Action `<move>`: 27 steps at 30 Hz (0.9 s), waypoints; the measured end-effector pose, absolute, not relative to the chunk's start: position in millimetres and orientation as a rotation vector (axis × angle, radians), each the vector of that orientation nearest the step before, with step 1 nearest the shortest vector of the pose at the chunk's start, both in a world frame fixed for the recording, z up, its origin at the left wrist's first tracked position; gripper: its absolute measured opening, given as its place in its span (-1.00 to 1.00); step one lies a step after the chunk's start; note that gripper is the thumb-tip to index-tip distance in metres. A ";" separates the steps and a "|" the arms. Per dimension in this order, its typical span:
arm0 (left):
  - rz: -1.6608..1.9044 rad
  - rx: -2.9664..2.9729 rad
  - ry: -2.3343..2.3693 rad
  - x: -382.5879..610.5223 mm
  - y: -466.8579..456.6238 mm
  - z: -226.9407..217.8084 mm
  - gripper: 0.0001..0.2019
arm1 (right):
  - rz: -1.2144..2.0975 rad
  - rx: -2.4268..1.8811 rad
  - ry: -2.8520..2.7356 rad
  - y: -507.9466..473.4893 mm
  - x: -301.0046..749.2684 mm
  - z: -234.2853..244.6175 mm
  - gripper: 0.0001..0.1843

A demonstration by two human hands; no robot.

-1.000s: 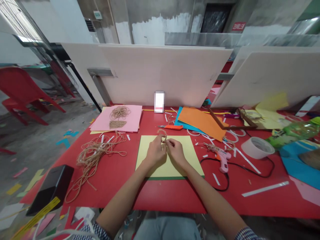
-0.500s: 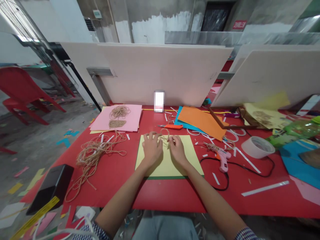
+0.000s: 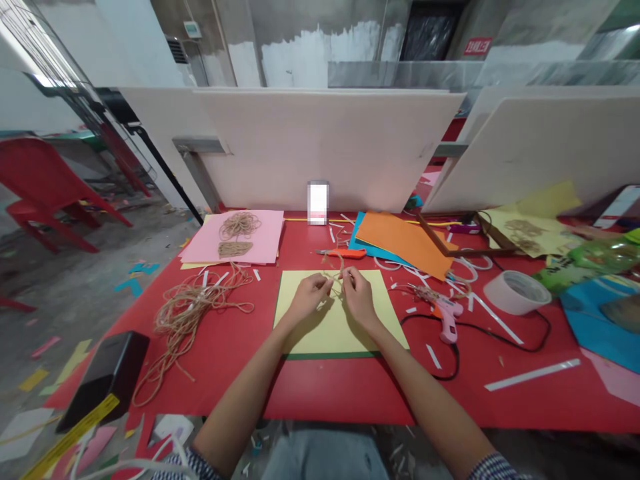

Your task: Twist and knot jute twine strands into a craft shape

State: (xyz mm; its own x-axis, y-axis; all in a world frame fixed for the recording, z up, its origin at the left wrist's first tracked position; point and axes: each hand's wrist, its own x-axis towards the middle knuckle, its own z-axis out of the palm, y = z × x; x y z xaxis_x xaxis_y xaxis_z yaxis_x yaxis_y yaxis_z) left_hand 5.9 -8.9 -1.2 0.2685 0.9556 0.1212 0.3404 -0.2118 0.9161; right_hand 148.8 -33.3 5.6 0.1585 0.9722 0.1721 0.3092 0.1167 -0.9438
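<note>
My left hand (image 3: 311,295) is closed in a pinch on a thin piece of twine (image 3: 336,276) above a yellow sheet (image 3: 310,337). Opposite it, my right hand (image 3: 358,294) pinches the same twine, which loops upward between the hands. A green edge shows under the yellow sheet's front. Just beyond lies an orange utility knife (image 3: 347,253). On the left rests a loose heap of twine (image 3: 187,307). Behind that, a pink sheet (image 3: 267,243) carries a twine design of a round tangle (image 3: 240,225) and a flat strip (image 3: 235,249).
A pink glue gun (image 3: 449,320) with a black cord lies to the right, near a tape roll (image 3: 517,292) and a green bottle (image 3: 590,263). Orange sheets (image 3: 407,241) lie at the back. A phone (image 3: 318,203) leans against the white board (image 3: 325,147). A black box (image 3: 107,373) sits front left.
My left hand has gone from spread fingers over the sheet to a pinch on the twine. Between my hands the twine is now raised, and my right hand has shifted slightly.
</note>
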 end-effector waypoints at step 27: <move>0.906 1.873 1.287 7.4 -13.7 -4.7 -0.56 | 0.571 -1.513 -1.905 -37.5 148.5 7.6 -0.69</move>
State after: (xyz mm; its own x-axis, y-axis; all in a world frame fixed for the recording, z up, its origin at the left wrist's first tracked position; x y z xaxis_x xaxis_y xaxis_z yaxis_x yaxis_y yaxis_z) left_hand 7.4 -13.7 -4.7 0.2678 0.9493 0.1644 0.4750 -0.2786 0.8347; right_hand 148.5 -37.5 7.6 -0.1401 0.9680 0.2080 0.6939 0.2458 -0.6768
